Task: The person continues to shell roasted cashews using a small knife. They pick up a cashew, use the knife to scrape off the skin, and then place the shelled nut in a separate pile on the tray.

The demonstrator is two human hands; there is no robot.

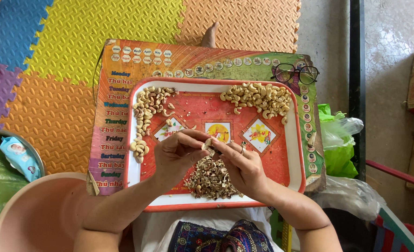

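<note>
Your left hand (176, 151) and right hand (242, 165) meet over tray (298, 154) centre, fingertips of both pinched on one small pale cashew (208, 144), partly hidden. Brown shell scraps (210, 179) heaped right beneath, at tray's near edge. Unpeeled nuts (148, 112) along far-left corner and left edge; peeled pale nuts (260, 97) in far-right corner. Tray middle and right side mostly bare. Glasses (294, 73) on board (123, 70) beyond far-right corner. Pink basin (43, 214) near left.
</note>
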